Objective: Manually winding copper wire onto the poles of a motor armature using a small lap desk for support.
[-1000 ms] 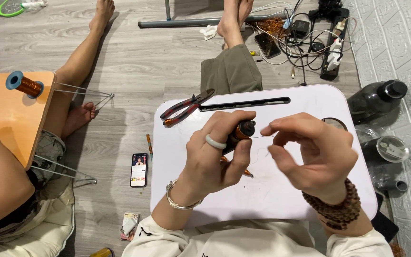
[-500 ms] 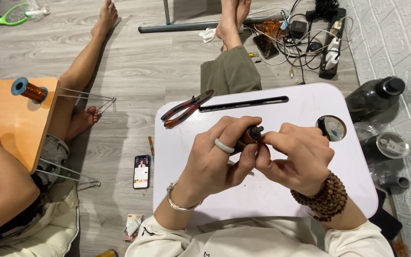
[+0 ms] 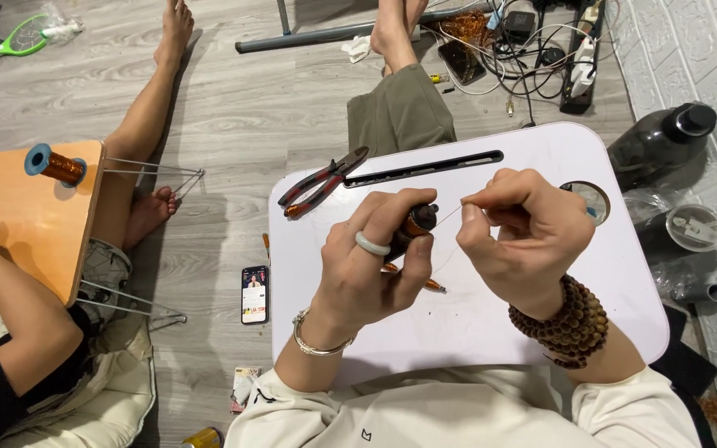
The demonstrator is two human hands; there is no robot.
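Head view: a grey plank floor (image 3: 234, 124) surrounds a white tabletop (image 3: 491, 332). Above its centre, the left hand (image 3: 375, 274) has its grip clenched around a small copper-wound coil (image 3: 417, 222). At 3 o'clock from it, the right hand (image 3: 524, 236) pinches a thin wire (image 3: 450, 214). Red-handled pliers (image 3: 321, 181) lie at 11 o'clock.

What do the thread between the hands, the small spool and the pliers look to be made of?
Thread: thin wire, likely metal; too fine to tell the finish. Spool in the left hand: dark, probably plastic core wound with glossy copper-coloured wire. Pliers: dark metal jaws, red-and-black grips that look rubbery or plastic. The right hand pinches the wire end.
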